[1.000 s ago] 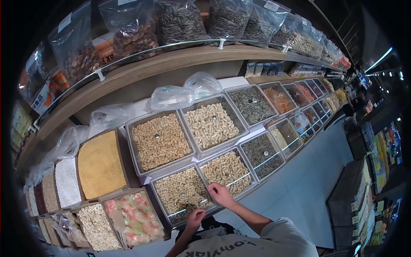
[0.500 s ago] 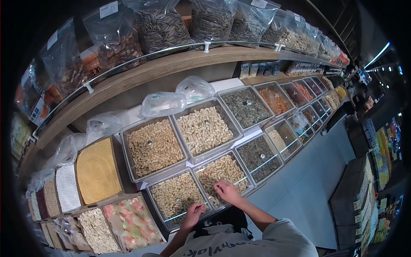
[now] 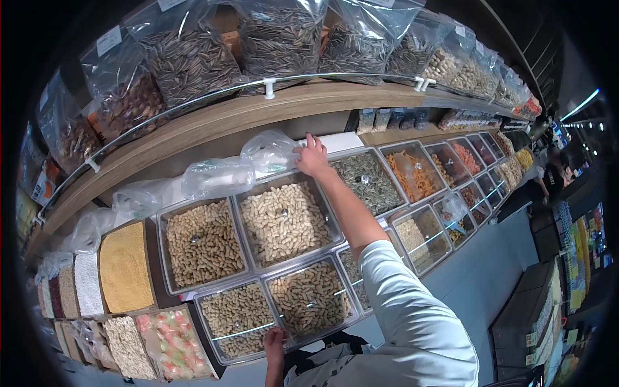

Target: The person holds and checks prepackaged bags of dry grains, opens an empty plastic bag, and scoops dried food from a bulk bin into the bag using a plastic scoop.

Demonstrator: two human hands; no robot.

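My right hand (image 3: 312,157) reaches to the back of the bins, fingers apart, at the right edge of a clear plastic bag roll (image 3: 271,151). Its arm passes over the lidded bin of sunflower seeds (image 3: 366,184). My left hand (image 3: 275,338) is low, at the front edge between two lidded peanut bins, the left one (image 3: 235,319) and the right one (image 3: 309,297); its fingers look curled, and what they hold, if anything, is too small to tell. Behind these stand two more peanut bins (image 3: 203,242) (image 3: 284,219). Another bag bundle (image 3: 218,177) lies left of the roll.
Above the bins runs a wooden shelf (image 3: 213,122) with a rail and bags of seeds (image 3: 187,61). Open bins of yellow grain (image 3: 127,271) and wrapped sweets (image 3: 174,342) are at the left. A person in dark clothes (image 3: 552,180) stands far right.
My right hand has moved from the front peanut bin up and back to the plastic bags. My left hand has shifted slightly left and down. The view has shifted too.
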